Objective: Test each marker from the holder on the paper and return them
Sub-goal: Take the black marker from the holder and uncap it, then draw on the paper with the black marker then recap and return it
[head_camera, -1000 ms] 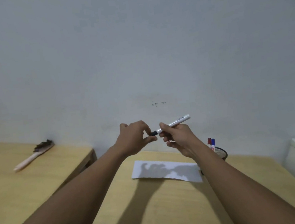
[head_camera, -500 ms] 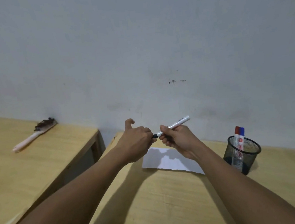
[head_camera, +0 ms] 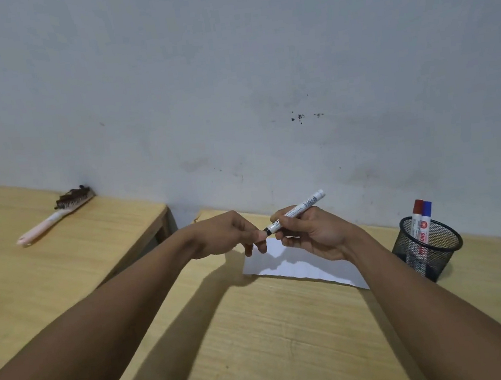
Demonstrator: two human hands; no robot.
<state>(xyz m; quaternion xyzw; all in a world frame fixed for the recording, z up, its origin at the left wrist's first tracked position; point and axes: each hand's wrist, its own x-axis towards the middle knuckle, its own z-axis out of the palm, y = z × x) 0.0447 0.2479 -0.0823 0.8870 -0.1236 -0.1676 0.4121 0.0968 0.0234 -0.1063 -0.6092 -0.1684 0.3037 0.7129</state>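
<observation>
My right hand [head_camera: 311, 233] grips a white marker [head_camera: 300, 209] by its barrel, holding it tilted above the table. My left hand [head_camera: 232, 234] pinches the marker's black cap end at its lower left tip. Under both hands a white sheet of paper [head_camera: 309, 266] lies flat on the wooden table [head_camera: 262, 346]. A black mesh holder [head_camera: 426, 247] stands to the right of the paper, with a red-capped marker [head_camera: 417, 216] and a blue-capped marker [head_camera: 427, 218] upright in it.
A second wooden table [head_camera: 62, 260] stands to the left, separated by a gap, with a pink hairbrush [head_camera: 56, 215] lying on it near the wall. A grey wall rises directly behind both tables.
The view has tipped downward, showing more table and the whole holder. Both hands have lowered toward the paper, with the left fingers still on the marker's cap end.
</observation>
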